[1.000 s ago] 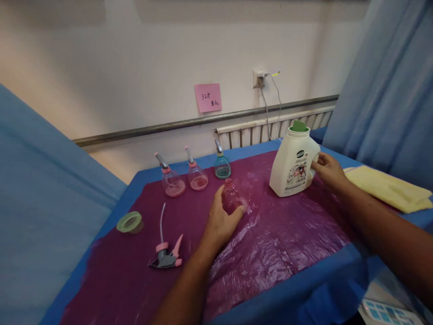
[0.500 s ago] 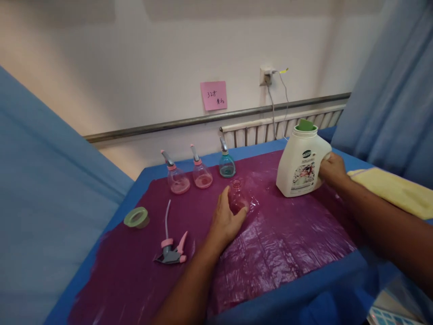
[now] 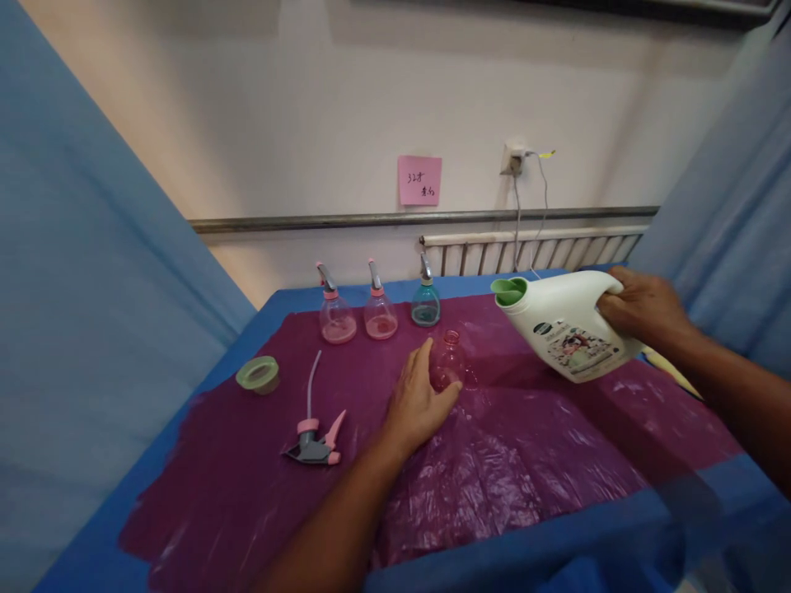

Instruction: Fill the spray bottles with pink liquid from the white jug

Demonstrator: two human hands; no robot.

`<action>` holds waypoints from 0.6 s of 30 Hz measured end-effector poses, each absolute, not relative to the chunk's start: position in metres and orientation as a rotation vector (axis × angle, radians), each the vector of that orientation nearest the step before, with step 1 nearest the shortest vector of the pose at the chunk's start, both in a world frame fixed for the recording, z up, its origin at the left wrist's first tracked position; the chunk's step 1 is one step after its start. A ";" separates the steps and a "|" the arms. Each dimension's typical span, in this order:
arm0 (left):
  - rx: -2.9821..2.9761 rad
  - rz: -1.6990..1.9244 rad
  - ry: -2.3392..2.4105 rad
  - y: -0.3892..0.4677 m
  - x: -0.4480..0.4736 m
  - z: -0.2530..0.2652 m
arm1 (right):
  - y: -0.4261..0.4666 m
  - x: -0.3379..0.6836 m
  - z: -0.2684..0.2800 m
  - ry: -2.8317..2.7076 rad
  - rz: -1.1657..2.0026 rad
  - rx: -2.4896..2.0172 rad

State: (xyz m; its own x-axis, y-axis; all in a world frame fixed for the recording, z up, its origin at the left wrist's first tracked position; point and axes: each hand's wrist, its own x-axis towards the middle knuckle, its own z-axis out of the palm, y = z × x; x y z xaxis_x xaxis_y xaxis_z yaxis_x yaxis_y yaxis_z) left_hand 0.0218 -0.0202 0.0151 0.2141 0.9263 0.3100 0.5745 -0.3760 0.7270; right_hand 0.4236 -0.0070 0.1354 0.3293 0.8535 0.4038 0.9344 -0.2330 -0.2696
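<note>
My left hand (image 3: 423, 397) is curled around the side of a clear spray bottle (image 3: 450, 362), which stands uncapped on the purple plastic sheet. Gripped by its handle in my right hand (image 3: 643, 306) is a white detergent jug (image 3: 568, 325). The jug is raised and tilted to the left, and its green spout (image 3: 510, 290) is above and to the right of the bottle's mouth. No stream of liquid shows. A grey and pink spray trigger head (image 3: 314, 445) with a thin tube lies left of my left forearm. Farther left rests a pale green cap (image 3: 258, 375).
Two clear spray bottles with pink collars (image 3: 337, 317) (image 3: 381, 313) and a teal spray bottle (image 3: 426, 303) stand along the back, each holding some liquid. A purple sheet (image 3: 507, 486) covers much of the blue table. Blue curtains (image 3: 80, 272) hang at both sides. A yellow cloth (image 3: 671, 371) lies behind my right arm.
My right hand has lifted the jug and tipped it leftward, bringing its spout nearer the clear bottle. My left hand stays around the bottle. The view has shifted and levelled.
</note>
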 end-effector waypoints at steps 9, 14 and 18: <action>2.113 1.056 1.393 -0.026 0.024 0.025 | -0.017 0.405 0.152 -1.839 -0.566 -2.286; 2.156 1.027 1.393 -0.028 0.024 0.026 | -0.017 0.400 0.157 -1.895 -0.625 -2.277; 2.165 1.016 1.411 -0.029 0.024 0.028 | -0.016 0.399 0.160 -1.933 -0.665 -2.282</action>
State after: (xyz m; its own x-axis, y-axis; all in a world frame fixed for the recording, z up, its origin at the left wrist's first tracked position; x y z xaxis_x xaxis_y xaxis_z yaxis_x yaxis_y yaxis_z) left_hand 0.0239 -0.0293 0.0279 0.2414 0.8969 0.3705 0.6357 -0.4346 0.6379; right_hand 0.3989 -0.0156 0.1603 0.1111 0.9217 0.3716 0.9554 -0.2020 0.2156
